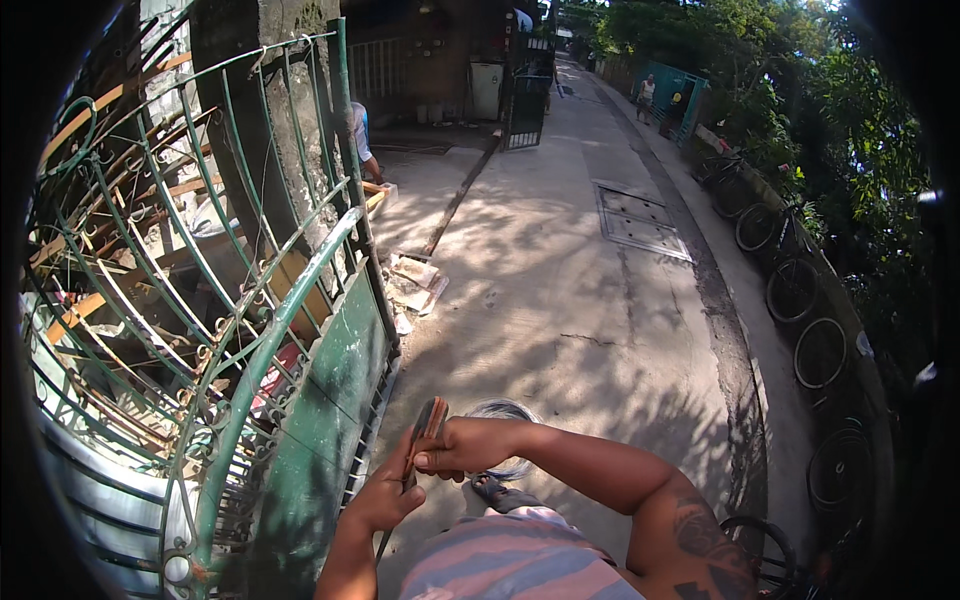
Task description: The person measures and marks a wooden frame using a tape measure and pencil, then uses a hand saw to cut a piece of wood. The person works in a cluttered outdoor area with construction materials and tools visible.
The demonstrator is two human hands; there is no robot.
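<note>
In front of my body, both hands are closed around one narrow reddish-brown and dark piece [434,415], whose kind I cannot make out. My left hand [385,495] grips its lower part, the thumb lying along it. From the right, my right hand [468,446] wraps its upper part, and its far end sticks up past the fingers. A thin dark strip [382,546] hangs below my left hand. Beneath my right hand, a coil of silvery wire [505,409] lies on the concrete by my feet, partly hidden by my forearm.
A green metal gate [318,440] with curved bars stands close on my left, scrap wood behind it. Broken slabs [415,285] lie beyond it, near a crouching person [362,140]. Bicycles and wheels [820,353] line the right wall. Another person [646,95] stands far off.
</note>
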